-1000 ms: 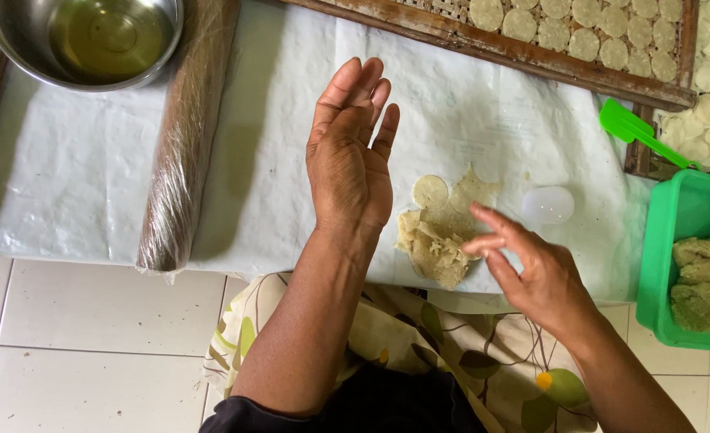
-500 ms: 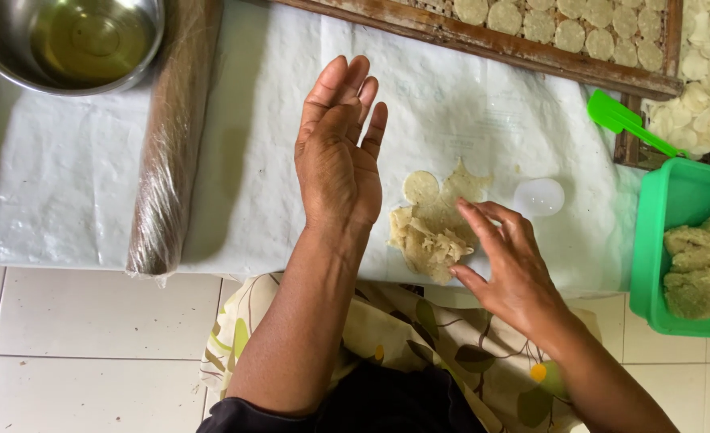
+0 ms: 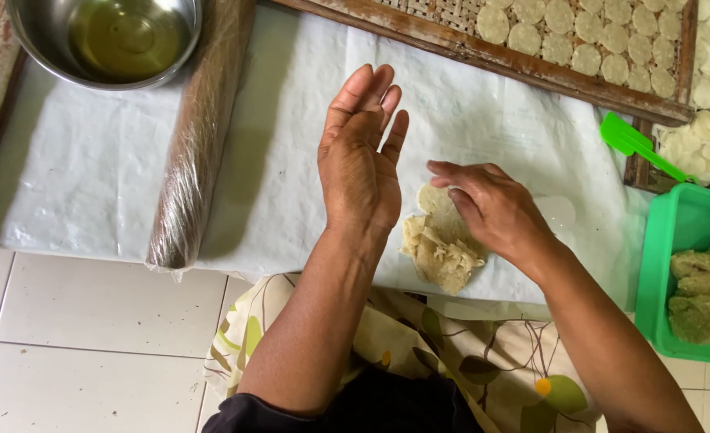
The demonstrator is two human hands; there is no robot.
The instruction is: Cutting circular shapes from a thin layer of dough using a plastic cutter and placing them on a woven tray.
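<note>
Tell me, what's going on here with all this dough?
A person seated at a white sheet is working a lump of pale dough. The right hand reaches over it, fingers at a small round piece. The left hand is raised, open and flat, holding nothing. A wrapped rolling pin and a metal bowl of oil lie to the left; a wooden tray holds rows of finished discs.

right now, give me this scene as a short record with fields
left hand: left hand raised, open, palm turned right, holding nothing
right hand: right hand fingers down on the dough lump
surface: white sheet
left of hands: wrapped rolling pin, metal bowl of oil
right: green tub of dough, green scraper
top: tray of round pieces
</note>
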